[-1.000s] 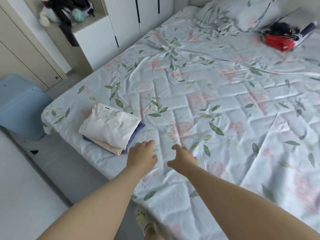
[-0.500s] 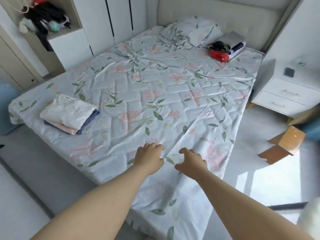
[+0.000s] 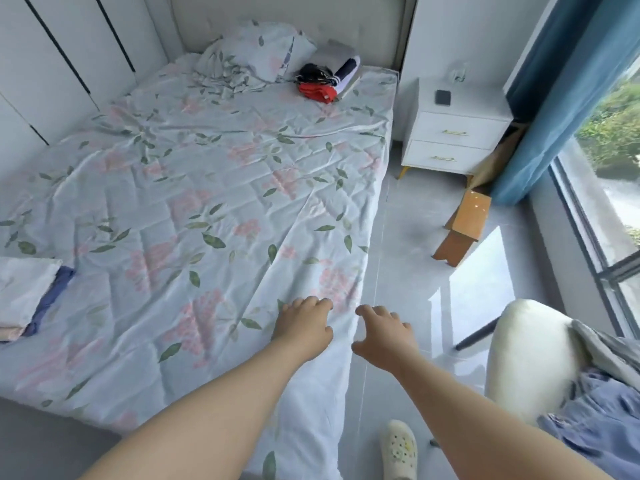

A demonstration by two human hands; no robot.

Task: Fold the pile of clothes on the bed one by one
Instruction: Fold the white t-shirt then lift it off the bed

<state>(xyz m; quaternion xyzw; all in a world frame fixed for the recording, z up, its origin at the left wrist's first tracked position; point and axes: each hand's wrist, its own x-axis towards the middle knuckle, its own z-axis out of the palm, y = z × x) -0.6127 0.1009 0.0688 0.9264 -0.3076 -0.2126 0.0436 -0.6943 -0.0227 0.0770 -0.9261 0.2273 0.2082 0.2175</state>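
- Cream cloth tops the folded stack [image 3: 24,292] at the far left edge of the bed [image 3: 207,188], with a blue layer and a pale pink one under it. The edges are squared and flat, so these count as finished pieces, set aside to leave the middle free.
- Thin floral sheet covers the bed: pink blooms, green leaves, quilted lines and many shallow creases. It gives a soft working surface.
- Unfolded pile of clothes [image 3: 325,81] lies by the pillow [image 3: 263,50] at the headboard, well apart from both hands. It is a rumpled heap of red, black and navy-and-white pieces, judged to be work outstanding.
- Left hand [image 3: 304,327] hovers over the near corner of the bed, fingers loosely curled, gripping nothing.
- Right hand [image 3: 384,337] is held out just past the edge of the bed, above the grey floor, fingers relaxed and slightly parted, also empty.
- White nightstand [image 3: 453,133] stands beside the headboard. It is hard-edged, with brass pulls.
- Blue-grey garment [image 3: 602,420] lies crumpled against a pale rounded chair [image 3: 530,358] at lower right. Whether it is part of the task cannot be told.
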